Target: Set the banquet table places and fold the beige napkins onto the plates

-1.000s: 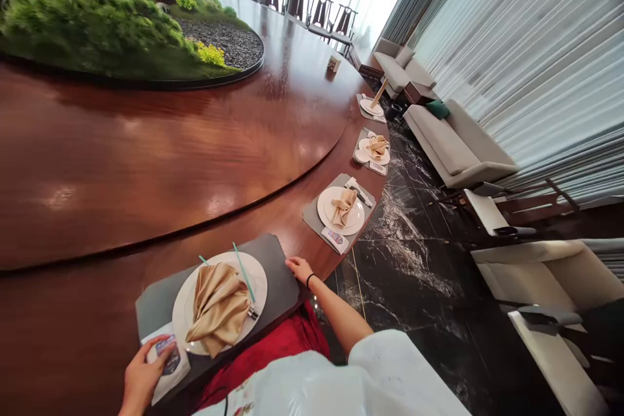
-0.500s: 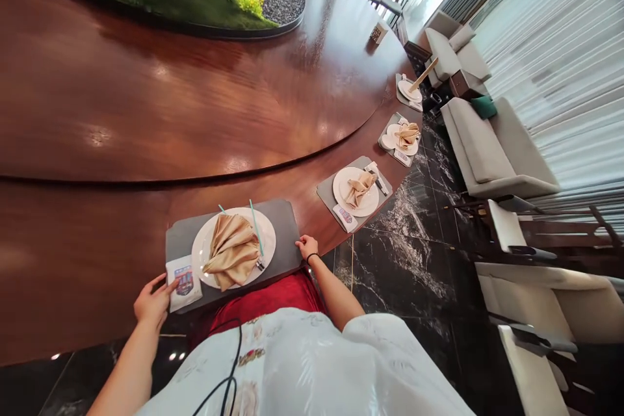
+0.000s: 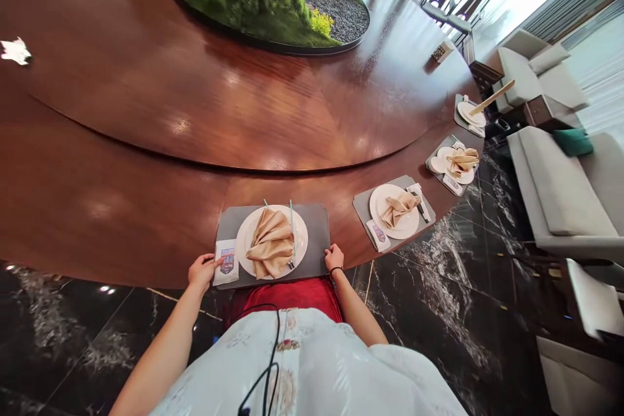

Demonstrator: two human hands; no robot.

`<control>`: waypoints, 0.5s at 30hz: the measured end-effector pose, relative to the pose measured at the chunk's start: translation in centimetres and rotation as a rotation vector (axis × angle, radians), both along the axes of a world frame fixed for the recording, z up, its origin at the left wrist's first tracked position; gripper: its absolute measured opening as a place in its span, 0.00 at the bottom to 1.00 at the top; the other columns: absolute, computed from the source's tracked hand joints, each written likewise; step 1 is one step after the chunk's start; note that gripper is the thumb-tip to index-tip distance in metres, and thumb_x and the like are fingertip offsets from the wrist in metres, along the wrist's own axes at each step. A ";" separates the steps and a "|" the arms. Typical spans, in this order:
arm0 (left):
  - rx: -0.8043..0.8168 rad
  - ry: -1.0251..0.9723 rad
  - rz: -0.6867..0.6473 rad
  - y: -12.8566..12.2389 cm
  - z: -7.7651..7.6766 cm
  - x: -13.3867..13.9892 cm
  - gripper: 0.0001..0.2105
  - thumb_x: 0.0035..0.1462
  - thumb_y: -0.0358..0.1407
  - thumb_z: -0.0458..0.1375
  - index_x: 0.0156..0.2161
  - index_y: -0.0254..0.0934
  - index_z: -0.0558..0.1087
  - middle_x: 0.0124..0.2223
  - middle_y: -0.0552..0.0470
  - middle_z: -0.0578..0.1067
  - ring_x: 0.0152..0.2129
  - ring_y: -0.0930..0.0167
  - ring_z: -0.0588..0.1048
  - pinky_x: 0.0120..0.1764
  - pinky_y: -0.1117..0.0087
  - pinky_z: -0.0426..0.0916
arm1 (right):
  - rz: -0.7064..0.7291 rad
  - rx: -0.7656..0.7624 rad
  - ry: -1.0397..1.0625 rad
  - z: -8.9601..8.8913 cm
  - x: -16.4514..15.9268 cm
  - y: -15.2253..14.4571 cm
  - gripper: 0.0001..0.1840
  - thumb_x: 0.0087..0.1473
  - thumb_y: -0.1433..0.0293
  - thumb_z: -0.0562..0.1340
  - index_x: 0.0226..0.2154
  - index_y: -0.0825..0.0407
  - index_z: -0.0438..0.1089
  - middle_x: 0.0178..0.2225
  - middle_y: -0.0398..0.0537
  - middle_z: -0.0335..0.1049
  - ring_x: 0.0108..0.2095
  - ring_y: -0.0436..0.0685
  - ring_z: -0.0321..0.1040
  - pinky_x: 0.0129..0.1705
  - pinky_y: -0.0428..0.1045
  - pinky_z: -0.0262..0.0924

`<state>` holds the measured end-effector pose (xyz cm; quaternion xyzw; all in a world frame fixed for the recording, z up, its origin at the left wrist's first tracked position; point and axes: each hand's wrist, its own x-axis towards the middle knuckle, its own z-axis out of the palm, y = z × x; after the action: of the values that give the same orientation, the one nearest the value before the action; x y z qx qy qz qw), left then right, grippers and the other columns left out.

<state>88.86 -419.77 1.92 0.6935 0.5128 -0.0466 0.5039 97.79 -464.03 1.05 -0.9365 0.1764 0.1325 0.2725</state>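
In front of me a grey placemat [image 3: 319, 234] lies at the table's near edge. On it is a white plate [image 3: 301, 240] bearing a fan-folded gold cloth napkin [image 3: 270, 244], with thin turquoise sticks beside the folds. My left hand [image 3: 201, 273] is closed at the mat's left corner, fingertips on a white printed packet [image 3: 227, 261] that lies there. At the mat's right edge, my right hand [image 3: 334, 259] pinches the border between thumb and fingers.
Further right along the curved wooden table [image 3: 146, 221] are several similar settings, one with a plate and napkin [image 3: 400, 209]. A raised round centre [image 3: 273, 123] carries a planted miniature garden [image 3: 253, 0]. Pale sofas [image 3: 550, 175] stand on the dark marble floor [image 3: 439, 292] to the right.
My view has swung left and up, so the table and settings appear further right. Both hands stay on the same edges of the placemat.
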 end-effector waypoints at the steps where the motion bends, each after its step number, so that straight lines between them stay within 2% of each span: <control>1: 0.009 0.001 -0.013 0.0 0.1 0.0 0.18 0.37 0.37 0.67 0.36 0.35 0.72 0.31 0.46 0.78 0.27 0.64 0.77 0.33 0.63 0.72 | 0.009 -0.011 -0.003 0.0 0.0 0.1 0.05 0.48 0.70 0.57 0.23 0.50 0.60 0.24 0.42 0.65 0.27 0.52 0.61 0.30 0.45 0.49; 3: 0.024 -0.001 -0.040 -0.2 0.4 0.0 0.19 0.39 0.36 0.66 0.38 0.34 0.71 0.34 0.44 0.78 0.31 0.63 0.77 0.37 0.61 0.72 | 0.021 -0.029 0.003 0.2 0.0 0.2 0.05 0.49 0.71 0.57 0.24 0.50 0.60 0.25 0.43 0.67 0.28 0.52 0.61 0.31 0.45 0.50; 5: 0.114 0.005 -0.109 -0.7 0.9 -0.1 0.22 0.40 0.35 0.65 0.44 0.34 0.70 0.41 0.41 0.77 0.39 0.60 0.75 0.44 0.57 0.69 | 0.023 -0.033 0.039 0.6 0.2 0.1 0.04 0.50 0.70 0.57 0.25 0.50 0.62 0.26 0.44 0.68 0.29 0.52 0.62 0.32 0.45 0.51; 8: 0.435 0.045 -0.359 -2.1 2.1 -0.2 0.27 0.46 0.40 0.61 0.53 0.37 0.66 0.55 0.36 0.68 0.53 0.52 0.64 0.51 0.46 0.61 | 0.011 -0.040 0.116 2.0 0.4 0.2 0.03 0.49 0.68 0.59 0.30 0.51 0.65 0.30 0.48 0.70 0.32 0.55 0.66 0.34 0.47 0.55; 10: 0.549 0.033 -0.527 -3.2 2.9 0.2 0.25 0.52 0.46 0.55 0.54 0.38 0.66 0.58 0.36 0.65 0.56 0.50 0.60 0.52 0.44 0.58 | 0.025 -0.063 0.053 3.3 0.6 1.0 0.12 0.47 0.69 0.61 0.38 0.53 0.66 0.38 0.54 0.70 0.39 0.59 0.67 0.40 0.50 0.58; 12: 0.427 -0.054 -0.617 -4.2 3.5 1.0 0.23 0.57 0.48 0.49 0.51 0.37 0.69 0.55 0.37 0.68 0.54 0.54 0.64 0.55 0.48 0.57 | 0.101 -0.009 -0.077 4.9 0.7 2.6 0.19 0.47 0.70 0.61 0.45 0.55 0.64 0.44 0.59 0.68 0.45 0.61 0.66 0.47 0.53 0.59; 13: 0.317 -0.104 -0.636 -4.6 3.7 1.6 0.23 0.58 0.48 0.46 0.50 0.36 0.70 0.53 0.38 0.70 0.52 0.57 0.66 0.56 0.51 0.57 | 0.160 0.074 -0.114 5.6 0.9 3.8 0.21 0.49 0.70 0.61 0.47 0.56 0.63 0.45 0.59 0.68 0.46 0.61 0.66 0.49 0.53 0.59; 15: 0.062 -0.173 -0.638 -5.4 4.0 3.0 0.24 0.58 0.51 0.46 0.49 0.35 0.70 0.51 0.39 0.72 0.49 0.60 0.70 0.55 0.57 0.60 | 0.273 0.319 -0.059 6.9 1.4 6.4 0.23 0.51 0.66 0.61 0.50 0.54 0.61 0.45 0.55 0.69 0.43 0.58 0.68 0.47 0.53 0.62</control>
<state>91.84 -425.15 5.93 0.8354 0.2265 -0.1275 0.4842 99.14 -457.63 7.96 -0.9002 0.0167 0.1671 0.4018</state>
